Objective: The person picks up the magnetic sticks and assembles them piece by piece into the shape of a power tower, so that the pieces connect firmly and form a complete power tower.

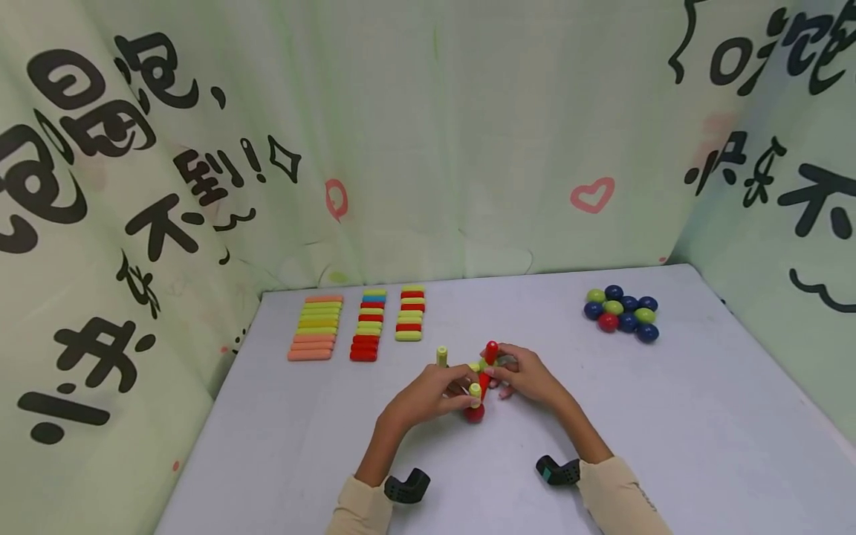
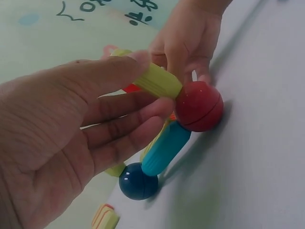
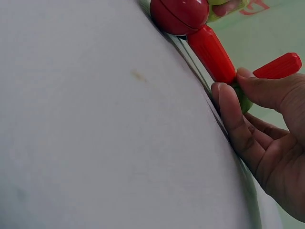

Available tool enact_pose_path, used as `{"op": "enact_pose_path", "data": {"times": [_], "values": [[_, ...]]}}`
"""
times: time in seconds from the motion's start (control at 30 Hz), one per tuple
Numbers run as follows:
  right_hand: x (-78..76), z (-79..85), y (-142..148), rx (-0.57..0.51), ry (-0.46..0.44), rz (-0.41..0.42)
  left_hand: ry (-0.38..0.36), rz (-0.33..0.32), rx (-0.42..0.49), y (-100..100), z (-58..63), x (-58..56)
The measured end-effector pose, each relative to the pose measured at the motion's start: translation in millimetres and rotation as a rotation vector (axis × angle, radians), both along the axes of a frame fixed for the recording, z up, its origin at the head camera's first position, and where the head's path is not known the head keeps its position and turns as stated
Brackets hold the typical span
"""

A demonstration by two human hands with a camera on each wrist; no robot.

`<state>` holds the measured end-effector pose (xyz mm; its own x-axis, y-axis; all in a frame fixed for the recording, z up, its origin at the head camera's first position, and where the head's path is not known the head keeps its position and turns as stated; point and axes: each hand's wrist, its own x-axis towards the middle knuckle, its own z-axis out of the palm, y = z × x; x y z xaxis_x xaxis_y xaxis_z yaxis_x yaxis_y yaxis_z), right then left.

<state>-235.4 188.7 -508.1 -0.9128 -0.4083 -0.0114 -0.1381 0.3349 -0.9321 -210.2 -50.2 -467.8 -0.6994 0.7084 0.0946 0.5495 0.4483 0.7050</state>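
Observation:
Both hands are on a small built frame of balls and rods in the middle of the table. My left hand pinches a yellow-green rod that rises from a red ball at the near corner. My right hand pinches a green ball with thumb and fingertips. A red rod runs from the red ball to that green ball, and another red rod sticks up from the green one. In the left wrist view, a blue rod links the red ball to a dark blue ball.
Three rows of loose rods lie at the back left: a pink and yellow row, a mixed row and a shorter red and yellow row. Loose balls cluster at the back right. A printed curtain surrounds the table.

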Motion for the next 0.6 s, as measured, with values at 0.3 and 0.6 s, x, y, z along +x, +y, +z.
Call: {"op": "enact_pose_path", "data": {"times": [0.3,0.6], "values": [[-6.7,10.3,34,0.034,-0.023,-0.079,-0.056,0.038,-0.038,0,0.8,-0.7],[-22.1,20.4,92,0.376,0.466,-0.7,0.006,0.187,0.099,-15,20.7,2.6]]}}
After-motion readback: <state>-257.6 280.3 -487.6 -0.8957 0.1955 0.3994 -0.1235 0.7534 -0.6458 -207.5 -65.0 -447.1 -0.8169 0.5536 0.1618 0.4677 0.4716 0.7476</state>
